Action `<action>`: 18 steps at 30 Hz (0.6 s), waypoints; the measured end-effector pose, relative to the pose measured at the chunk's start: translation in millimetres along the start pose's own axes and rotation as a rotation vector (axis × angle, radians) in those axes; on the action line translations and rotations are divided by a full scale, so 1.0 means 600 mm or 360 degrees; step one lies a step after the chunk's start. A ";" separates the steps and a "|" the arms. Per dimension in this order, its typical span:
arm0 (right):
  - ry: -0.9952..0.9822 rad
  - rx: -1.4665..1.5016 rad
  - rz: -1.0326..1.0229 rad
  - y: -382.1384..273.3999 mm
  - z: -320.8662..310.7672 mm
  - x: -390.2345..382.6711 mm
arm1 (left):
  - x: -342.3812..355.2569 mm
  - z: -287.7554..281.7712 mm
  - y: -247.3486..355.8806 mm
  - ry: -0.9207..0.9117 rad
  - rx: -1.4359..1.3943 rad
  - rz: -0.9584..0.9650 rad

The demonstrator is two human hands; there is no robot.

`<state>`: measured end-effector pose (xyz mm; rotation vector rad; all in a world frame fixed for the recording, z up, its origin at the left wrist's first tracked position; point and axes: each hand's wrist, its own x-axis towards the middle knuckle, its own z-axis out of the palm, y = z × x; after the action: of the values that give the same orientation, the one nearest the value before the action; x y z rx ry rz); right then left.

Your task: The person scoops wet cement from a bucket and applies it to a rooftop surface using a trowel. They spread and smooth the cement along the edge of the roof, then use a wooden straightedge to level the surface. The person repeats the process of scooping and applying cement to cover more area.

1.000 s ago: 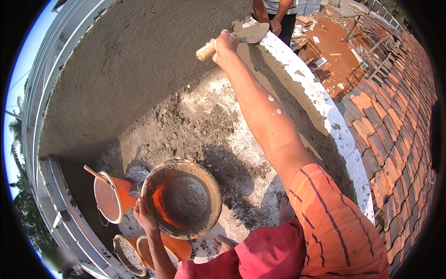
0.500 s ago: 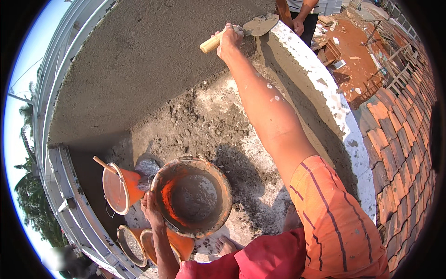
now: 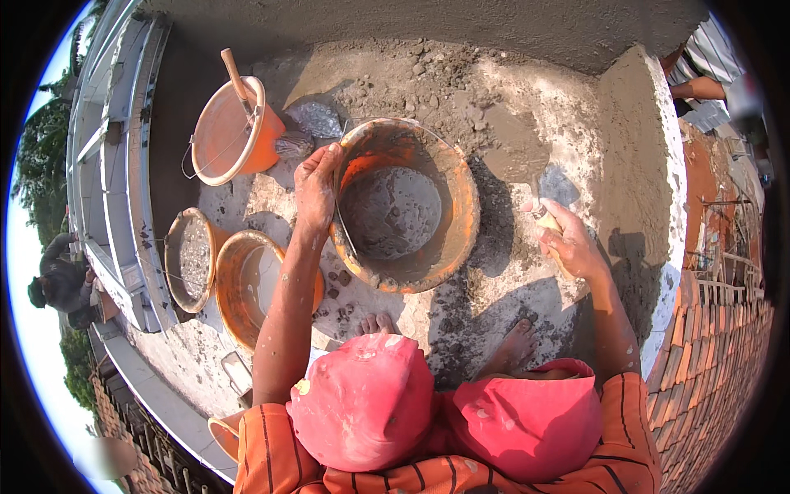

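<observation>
My left hand [image 3: 317,189] grips the left rim of a large orange mortar-caked bucket [image 3: 453,255], which has grey slurry in its bottom. My right hand [image 3: 572,247] holds a trowel by its wooden handle [image 3: 555,255], to the right of the bucket; its blade is hard to tell from the mortar-covered floor. At upper left, an orange bucket [image 3: 216,132] holds an upright wooden-handled tool [image 3: 234,76]. Two further orange buckets [image 3: 185,259] [image 3: 230,288] stand left of my forearm, with grey material and cloudy liquid inside. My bare feet stand on the dusty floor.
Freshly rendered wall [image 3: 411,20] runs behind, with a white-edged parapet [image 3: 666,189] at right and tiled roofs [image 3: 708,370] beyond. A pale railing [image 3: 115,189] borders the left. One person [image 3: 62,280] is outside it; another's arm [image 3: 695,89] shows at upper right.
My right hand and trowel have swung down from the far wall corner to beside the large bucket. The view has turned, bringing the buckets higher in the picture and the left-side person into clearer sight.
</observation>
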<state>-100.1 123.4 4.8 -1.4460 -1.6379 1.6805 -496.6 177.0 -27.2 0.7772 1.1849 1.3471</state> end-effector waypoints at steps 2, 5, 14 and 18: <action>-0.0107 -0.0709 0.0048 -0.027 0.022 -0.017 | -0.008 0.027 0.007 -0.0033 -0.0016 0.0026; -0.0012 -0.1545 0.0074 -0.075 0.044 -0.010 | -0.014 0.062 0.005 -0.0013 0.0095 0.0090; -0.0795 -0.2060 0.0056 -0.126 0.181 0.096 | -0.040 0.092 0.028 0.0167 0.0649 0.0041; -0.0900 -0.1704 0.0085 -0.214 0.175 0.081 | -0.039 0.050 0.031 0.0156 0.0649 0.0064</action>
<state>-255.4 142.9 78.5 -1.4396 -3.1397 1.3048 -470.2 162.7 3.1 1.0354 1.5559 1.2002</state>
